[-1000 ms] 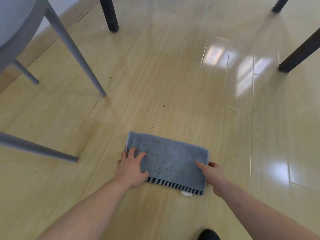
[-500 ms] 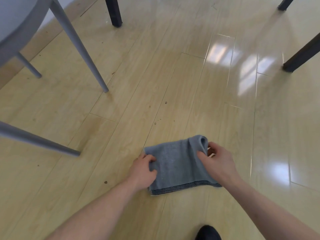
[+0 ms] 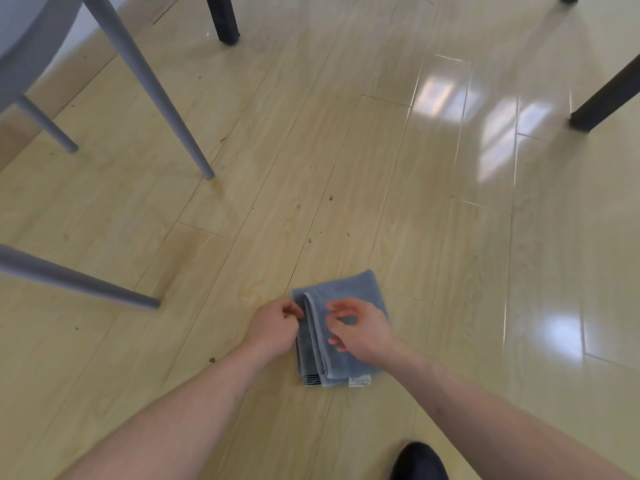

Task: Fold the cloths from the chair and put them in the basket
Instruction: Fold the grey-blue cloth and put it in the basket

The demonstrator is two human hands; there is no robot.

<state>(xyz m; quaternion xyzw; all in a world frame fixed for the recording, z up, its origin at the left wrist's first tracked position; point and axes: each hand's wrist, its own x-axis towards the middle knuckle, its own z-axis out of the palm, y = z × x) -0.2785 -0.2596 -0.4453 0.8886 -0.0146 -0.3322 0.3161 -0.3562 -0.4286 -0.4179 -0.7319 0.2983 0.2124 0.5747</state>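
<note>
Currently the folded blue cloth (image 3: 341, 327) lies on the wooden floor (image 3: 450, 271). Left hand (image 3: 275, 327) pinches its left edge with curled fingers. Right hand (image 3: 360, 329) hovers above, fingers loosely spread, holding nothing.

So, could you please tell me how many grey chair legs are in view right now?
3. One long leg slants down from the top left, a shorter one stands behind it at the far left, and one enters from the left edge. A fourth may be out of frame.

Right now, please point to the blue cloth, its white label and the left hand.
blue cloth (image 3: 353, 289): head view, far top layer.
white label (image 3: 359, 380): head view, tag's middle.
left hand (image 3: 275, 325): head view, back of hand.
</note>
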